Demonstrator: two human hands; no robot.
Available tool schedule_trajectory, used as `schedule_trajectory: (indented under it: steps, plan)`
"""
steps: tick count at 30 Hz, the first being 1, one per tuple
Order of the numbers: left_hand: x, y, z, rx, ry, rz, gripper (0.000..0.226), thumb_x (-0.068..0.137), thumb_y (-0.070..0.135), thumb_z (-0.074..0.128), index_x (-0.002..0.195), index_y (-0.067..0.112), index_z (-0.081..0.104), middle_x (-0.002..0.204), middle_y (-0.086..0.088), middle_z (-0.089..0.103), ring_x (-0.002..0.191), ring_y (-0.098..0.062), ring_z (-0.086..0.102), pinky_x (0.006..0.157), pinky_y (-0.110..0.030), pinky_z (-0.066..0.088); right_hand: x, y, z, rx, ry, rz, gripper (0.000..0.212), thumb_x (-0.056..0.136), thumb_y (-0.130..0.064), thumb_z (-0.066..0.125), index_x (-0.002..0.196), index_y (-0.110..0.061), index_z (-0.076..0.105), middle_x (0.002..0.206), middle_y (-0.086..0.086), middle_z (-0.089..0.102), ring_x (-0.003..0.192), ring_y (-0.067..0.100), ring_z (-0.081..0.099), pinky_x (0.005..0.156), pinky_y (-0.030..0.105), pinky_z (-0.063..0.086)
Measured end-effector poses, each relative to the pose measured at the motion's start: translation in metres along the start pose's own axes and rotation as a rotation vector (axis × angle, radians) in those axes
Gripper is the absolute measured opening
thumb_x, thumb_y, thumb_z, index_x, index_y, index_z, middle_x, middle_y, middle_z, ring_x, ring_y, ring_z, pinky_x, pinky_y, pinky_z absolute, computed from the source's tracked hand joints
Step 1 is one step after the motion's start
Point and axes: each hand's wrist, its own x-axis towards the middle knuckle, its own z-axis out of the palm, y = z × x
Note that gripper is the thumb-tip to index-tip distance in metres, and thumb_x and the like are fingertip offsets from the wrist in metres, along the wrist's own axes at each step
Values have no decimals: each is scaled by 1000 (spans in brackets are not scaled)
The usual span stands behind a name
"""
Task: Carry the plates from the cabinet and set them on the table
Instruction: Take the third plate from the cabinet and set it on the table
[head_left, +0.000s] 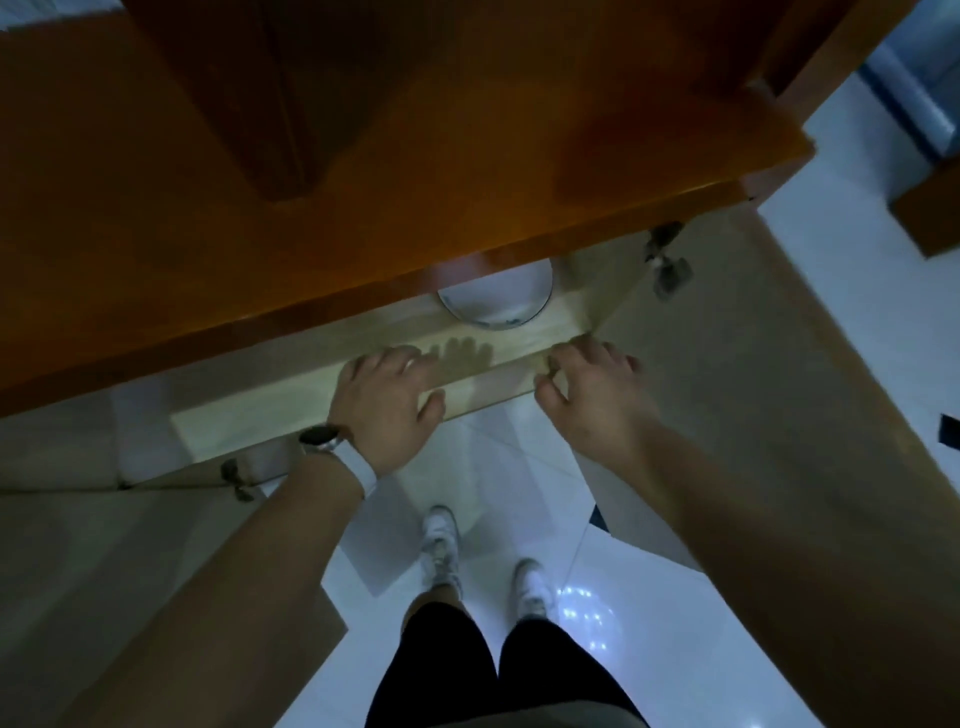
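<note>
Below the orange-brown wooden tabletop (363, 171), at the open mouth of the pale wood cabinet (519, 358), two bare hands reach forward over the front edge of its shelf. The left hand (387, 400) lies palm down on the shelf lip, fingers spread and pointing inward, thumb hanging over the front edge; its grip is released and holds nothing. A white-strapped wristwatch (337, 447) circles that wrist. The right hand (592, 389) hovers at the shelf's right corner with fingers curled loosely and the thumb set apart from them, its grip also slack and empty (whether the fingertips touch the wood cannot be told).

Inside the cabinet, further back than either hand and half hidden beneath the tabletop's edge, sits one round white plate with a faint blue pattern at its rim (498, 301); if more lie stacked under it, the view does not show them. It rests on the shelf floor, well apart from the left hand and nearer the right. Two cabinet doors stand swung open, one on each side, the right door (779, 374) carrying a metal hinge (667, 265) near its top.

On the glossy white tiled floor (701, 649), two white sneakers (441, 540) stand beneath black shorts (467, 670).
</note>
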Motion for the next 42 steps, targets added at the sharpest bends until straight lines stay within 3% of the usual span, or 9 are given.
schedule_trajectory:
  steps: [7,11,14,17,22,26,33,37,42]
  plan:
    - [76,-32,94,-309,83,-72,39,78,31,55,107,8,67,100,-19,68,90,-38,63,78,-45,53,74,32,81,208,-16,154,48,91,-38,53,132,-14,51,129,14,54,115,35,51,92,43,43]
    - [117,-38,141,-785,-23,-412,52,74,38,56,119,13,58,104,-6,66,94,-24,61,88,-32,49,112,48,121,441,-15,250,52,91,-36,54,135,-10,46,128,16,55,109,35,58,92,40,49]
    - [144,-47,165,-1010,59,-628,36,81,27,60,115,16,56,89,6,59,88,-19,54,76,-10,46,139,58,145,572,-1,365,51,89,-33,59,131,-5,48,117,15,62,109,28,59,85,30,42]
    - [167,-60,171,-929,85,-622,45,83,37,58,123,18,54,98,1,65,82,-19,61,74,-27,52,160,64,163,744,14,431,28,83,-29,61,95,-6,52,83,7,54,81,21,53,71,29,39]
    - [192,-61,165,-967,61,-507,12,89,23,56,80,19,62,69,-1,62,51,-13,59,44,-20,43,184,66,169,1040,84,415,20,80,-19,63,68,-14,49,52,-8,48,45,12,49,51,31,42]
    - [206,-61,165,-1014,17,-555,14,88,4,50,78,7,60,68,-13,58,52,-25,55,37,-18,40,194,66,171,1262,42,438,21,84,-11,67,105,-13,65,98,1,67,86,18,69,61,29,58]
    - [190,-48,160,-1046,32,-514,12,87,1,52,91,2,63,69,-6,62,53,-14,58,41,-16,42,183,73,163,1423,-18,464,46,84,12,53,124,-10,55,112,2,61,96,13,62,65,23,58]
    - [167,-35,149,-1090,26,-565,9,90,7,55,91,8,64,72,-3,65,54,-10,60,43,-15,44,162,71,151,1473,11,477,49,81,17,48,105,-24,62,105,-1,65,94,15,66,72,33,60]
    - [119,-12,126,-1233,-1,-596,21,91,4,63,113,4,62,104,-11,68,85,-23,67,62,-23,56,122,62,126,1408,19,510,44,81,16,50,92,-25,63,87,-7,69,72,3,71,53,21,55]
